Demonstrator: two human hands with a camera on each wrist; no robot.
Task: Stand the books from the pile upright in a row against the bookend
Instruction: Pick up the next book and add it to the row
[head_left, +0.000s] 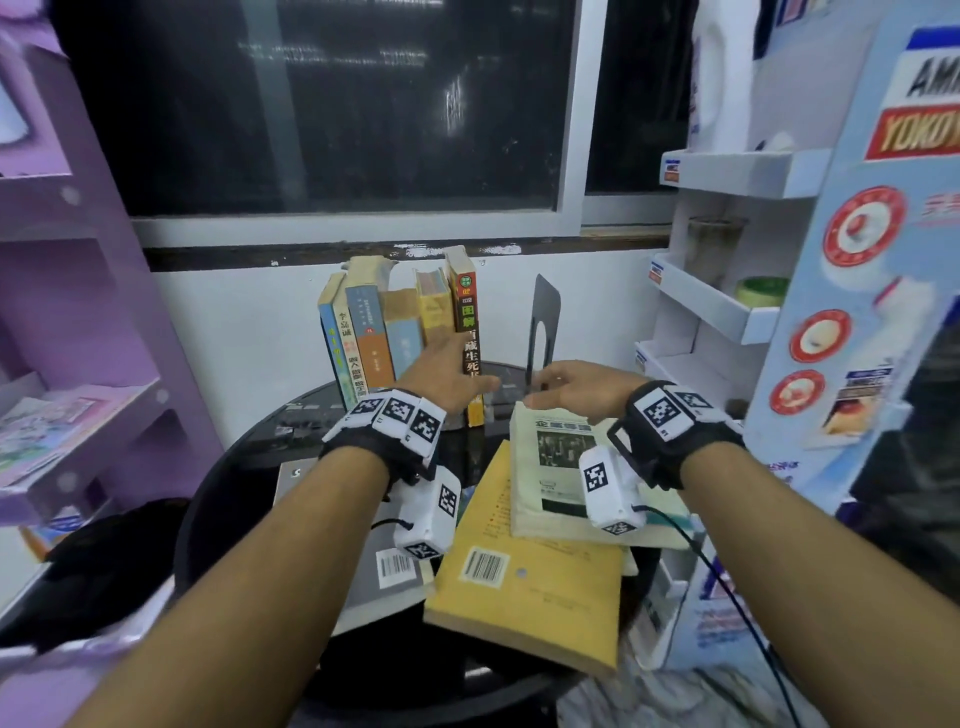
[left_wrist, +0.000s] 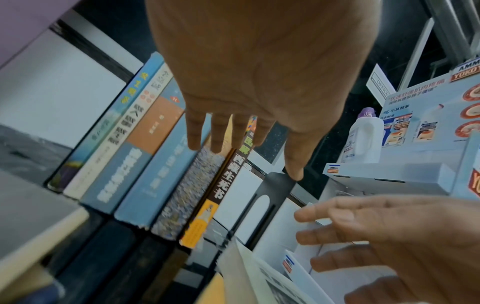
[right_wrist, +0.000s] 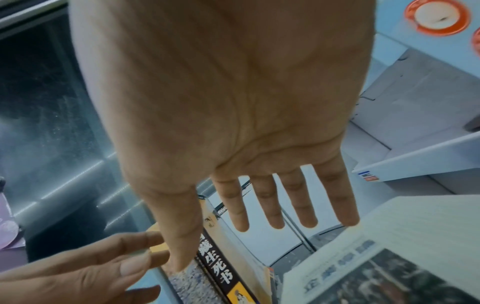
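Note:
Several books (head_left: 374, 332) stand in a row at the back of the round black table (head_left: 249, 452), leaning slightly. The black-spined book (head_left: 467, 322) (left_wrist: 228, 181) (right_wrist: 215, 267) ends the row on the right. A black bookend (head_left: 543, 317) (left_wrist: 270, 197) stands apart to its right. My left hand (head_left: 457, 364) (left_wrist: 233, 133) reaches flat toward the spines, fingers straight; contact is unclear. My right hand (head_left: 561, 384) (right_wrist: 272, 205) hovers open over the far edge of the pale book (head_left: 550, 457) (right_wrist: 389, 246) topping the pile. Below lie a yellow book (head_left: 530, 582) and a grey book (head_left: 384, 571).
A purple shelf unit (head_left: 78, 364) stands close on the left. A white display shelf (head_left: 727, 312) with a green tape roll (head_left: 761, 291) and a blue display board (head_left: 857, 312) crowd the right. A white wall and dark window sit behind the table.

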